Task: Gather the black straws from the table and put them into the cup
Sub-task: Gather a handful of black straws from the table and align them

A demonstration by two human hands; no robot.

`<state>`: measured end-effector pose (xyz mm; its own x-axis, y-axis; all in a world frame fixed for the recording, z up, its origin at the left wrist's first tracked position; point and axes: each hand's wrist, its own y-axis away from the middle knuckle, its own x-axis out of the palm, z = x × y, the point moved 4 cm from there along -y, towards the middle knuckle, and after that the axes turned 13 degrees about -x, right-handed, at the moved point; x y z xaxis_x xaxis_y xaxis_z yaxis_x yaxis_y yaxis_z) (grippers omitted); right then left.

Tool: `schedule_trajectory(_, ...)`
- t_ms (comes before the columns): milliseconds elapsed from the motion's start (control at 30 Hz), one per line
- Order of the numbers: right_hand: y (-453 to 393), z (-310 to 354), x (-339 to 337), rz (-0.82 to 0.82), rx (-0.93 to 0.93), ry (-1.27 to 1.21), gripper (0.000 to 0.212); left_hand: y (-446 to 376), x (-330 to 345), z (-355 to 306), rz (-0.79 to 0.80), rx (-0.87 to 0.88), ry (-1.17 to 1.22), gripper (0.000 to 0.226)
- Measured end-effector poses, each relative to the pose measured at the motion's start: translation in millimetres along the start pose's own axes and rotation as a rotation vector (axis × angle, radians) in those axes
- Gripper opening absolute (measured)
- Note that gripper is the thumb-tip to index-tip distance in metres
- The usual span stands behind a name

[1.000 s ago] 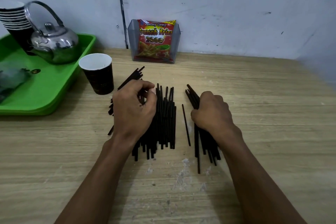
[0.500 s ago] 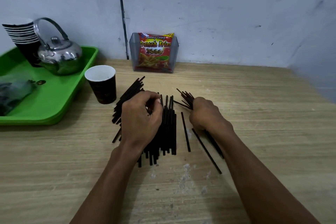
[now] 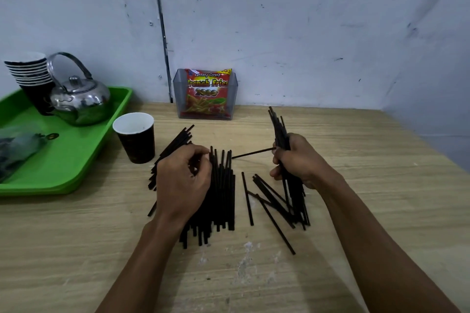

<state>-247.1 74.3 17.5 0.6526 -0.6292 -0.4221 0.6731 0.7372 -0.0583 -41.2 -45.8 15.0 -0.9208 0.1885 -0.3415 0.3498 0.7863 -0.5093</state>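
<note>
the right hand [image 3: 296,161] is curled round a loose bundle of thin black plastic straws [image 3: 279,132], lifted so their far ends fan upward while the near ends trail down to the pale wood-grain worktop [image 3: 356,150]. one straw sticks out sideways from the fist (barely caught, by the look of it) and would likely drop on the way over. several more lie crossed just under that hand, so dragging the bundle could scatter them. the left hand [image 3: 184,180] has its fingers bent over the larger pile of black straws [image 3: 223,193], pinching at the top ends. past it stands the dark paper cup with a white inside [image 3: 134,134], upright, seemingly empty and light; a full bundle pushed in at a slant could tip it toward the green plastic tray [image 3: 76,155] just beside it.
</note>
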Motion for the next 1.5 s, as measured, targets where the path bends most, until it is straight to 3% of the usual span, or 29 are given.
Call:
schedule_trajectory(167,7,0,-13,-0.138,-0.163,-0.099,0.002,2,1,-1,0.012,0.015,-0.033,0.013)
schedule_trajectory(500,18,19,-32,-0.394,-0.475,-0.341,0.030,8,-3,2,-0.004,0.004,-0.059,0.017)
schedule_trajectory(800,13,44,-48,-0.567,-0.662,-0.383,0.027,10,-3,-2,-0.021,0.033,-0.066,0.016)
schedule_trajectory(1133,11,-11,-25,-0.650,-0.596,-0.293,0.017,15,-2,-5,-0.045,0.091,-0.058,0.017)
schedule_trajectory(1400,9,-42,-9,-0.527,-0.491,-0.340,0.015,16,2,-17,-0.032,0.008,0.033,0.024)
schedule_trajectory(1500,8,-50,-7,-0.437,-0.437,-0.355,0.020,12,16,-36,0.109,-0.061,0.113,0.026)
